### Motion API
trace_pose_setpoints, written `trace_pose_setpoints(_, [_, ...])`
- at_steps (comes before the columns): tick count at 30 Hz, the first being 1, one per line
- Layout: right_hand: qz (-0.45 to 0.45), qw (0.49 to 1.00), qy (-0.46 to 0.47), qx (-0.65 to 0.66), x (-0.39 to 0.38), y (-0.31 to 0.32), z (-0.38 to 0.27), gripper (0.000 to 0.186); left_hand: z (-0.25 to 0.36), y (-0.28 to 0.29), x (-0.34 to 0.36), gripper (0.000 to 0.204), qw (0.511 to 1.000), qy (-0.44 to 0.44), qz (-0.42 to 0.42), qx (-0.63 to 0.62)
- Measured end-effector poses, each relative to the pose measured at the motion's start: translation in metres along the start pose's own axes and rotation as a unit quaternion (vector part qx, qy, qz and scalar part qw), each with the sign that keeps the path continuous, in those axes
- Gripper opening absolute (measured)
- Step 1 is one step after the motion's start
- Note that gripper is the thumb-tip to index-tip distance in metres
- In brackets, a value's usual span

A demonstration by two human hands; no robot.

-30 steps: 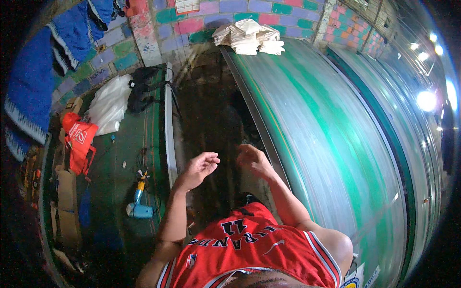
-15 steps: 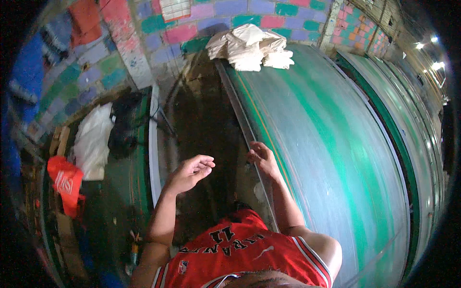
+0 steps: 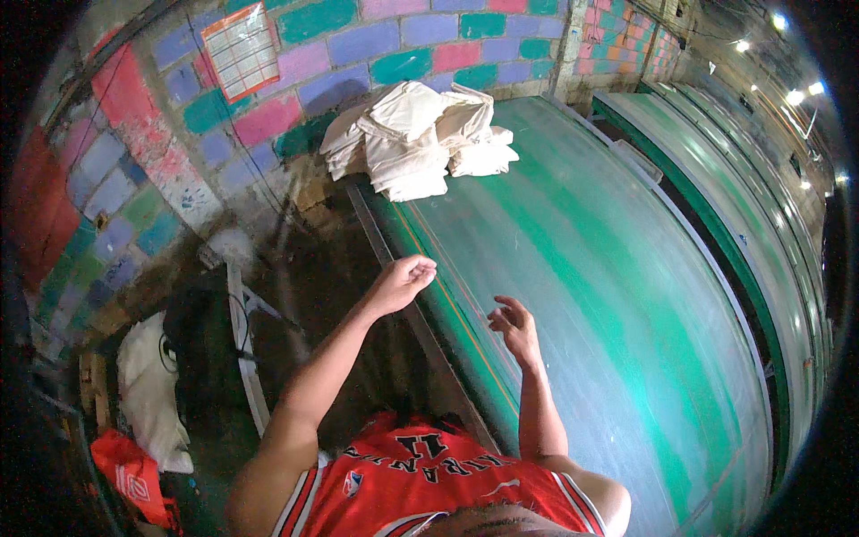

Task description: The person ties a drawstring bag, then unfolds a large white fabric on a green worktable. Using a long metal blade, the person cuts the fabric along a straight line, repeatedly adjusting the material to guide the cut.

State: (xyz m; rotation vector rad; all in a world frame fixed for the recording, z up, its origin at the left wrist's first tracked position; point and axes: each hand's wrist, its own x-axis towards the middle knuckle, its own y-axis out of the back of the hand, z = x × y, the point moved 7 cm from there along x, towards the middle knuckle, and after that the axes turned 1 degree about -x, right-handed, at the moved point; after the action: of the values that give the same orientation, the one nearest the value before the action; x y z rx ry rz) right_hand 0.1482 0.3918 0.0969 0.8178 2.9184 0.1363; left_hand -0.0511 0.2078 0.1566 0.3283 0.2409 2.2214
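Observation:
My left hand point(image 3: 403, 285) hangs in the air over the near-left edge of a long green and grey table point(image 3: 573, 268). Its fingers are curled in, and nothing shows in them. To its right, above the table top, my right hand point(image 3: 516, 331) is open, its fingers bent and apart, holding nothing. Neither hand appears to touch the table. At the table's far left end lies a heap of folded cream-white cloth point(image 3: 407, 134), beyond both hands.
More long tables point(image 3: 707, 152) run along the right. A painted block wall point(image 3: 376, 49) with a posted sheet point(image 3: 240, 52) stands behind. On the left are a dark table with a metal edge point(image 3: 243, 349), white cloth point(image 3: 148, 394) and a red bag point(image 3: 132, 474).
My view has swung and moved nearer the cloth heap and table. Both hands now appear farther right against the table, and my left hand's fingers are more curled.

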Motion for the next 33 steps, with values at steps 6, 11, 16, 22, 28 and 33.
trace_pose_setpoints(6, [0.102, 0.994, -0.041, -0.005, -0.030, 0.040, 0.019, 0.035, -0.032, 0.021, 0.093, 0.016, 0.961, -0.150, 0.054, 0.224])
trace_pose_setpoints(11, [0.172, 0.981, -0.080, -0.040, -0.050, 0.053, 0.034, 0.034, -0.050, 0.050, 0.166, 0.013, 0.917, -0.208, 0.124, 0.315])
trace_pose_setpoints(16, [0.199, 0.974, -0.104, -0.029, -0.040, 0.039, 0.033, 0.033, -0.044, 0.059, 0.223, 0.035, 0.828, -0.199, 0.182, 0.492])
trace_pose_setpoints(22, [0.145, 0.983, -0.080, -0.073, -0.018, 0.004, 0.020, 0.035, -0.053, 0.065, 0.243, 0.066, 0.803, -0.138, 0.173, 0.554])
trace_pose_setpoints(28, [0.135, 0.976, -0.097, -0.139, -0.035, -0.001, 0.022, 0.035, -0.041, 0.080, 0.253, 0.056, 0.803, -0.212, 0.199, 0.520])
trace_pose_setpoints(33, [0.163, 0.973, -0.140, -0.089, -0.044, -0.013, 0.026, 0.035, 0.024, 0.094, 0.223, 0.037, 0.883, -0.272, 0.266, 0.275])
